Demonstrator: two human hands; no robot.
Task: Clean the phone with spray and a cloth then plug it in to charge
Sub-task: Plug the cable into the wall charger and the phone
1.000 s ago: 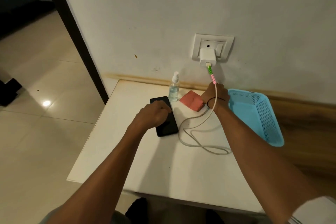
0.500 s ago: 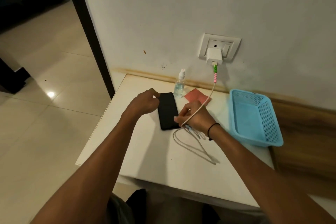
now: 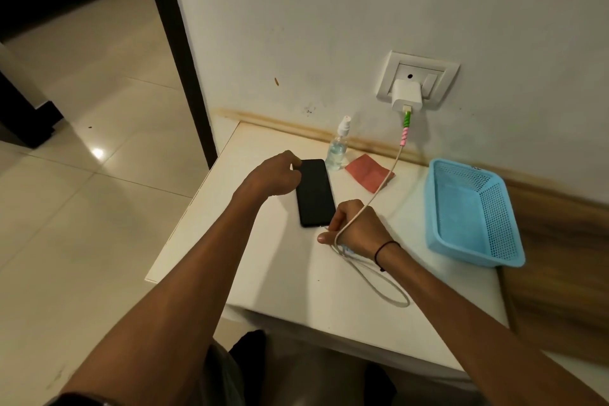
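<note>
On the white bench pushed against the pale wall, your phone is lying flat, screen up and dark, its long side running away from you. Your left hand is curling its fingers round the phone's far left corner, pinching the edge there. Your right hand is sitting just at the phone's near end, fingers closed on the white cable — the plug end itself is hidden inside your grip, so whether it is touching the phone's port cannot be told. From your hand the cable is rising taut to the white charger sitting in the wall socket, with green and pink wrapping near the top; its slack is looping on the bench below your wrist. Behind the phone, the clear spray bottle is standing upright near the wall, and the reddish cloth is lying folded beside it, under the cable's line. A blue perforated basket is resting at the bench's right edge. To your left, a dark door frame is opening onto glossy cream floor tiles — a ceiling light is glinting off them.
</note>
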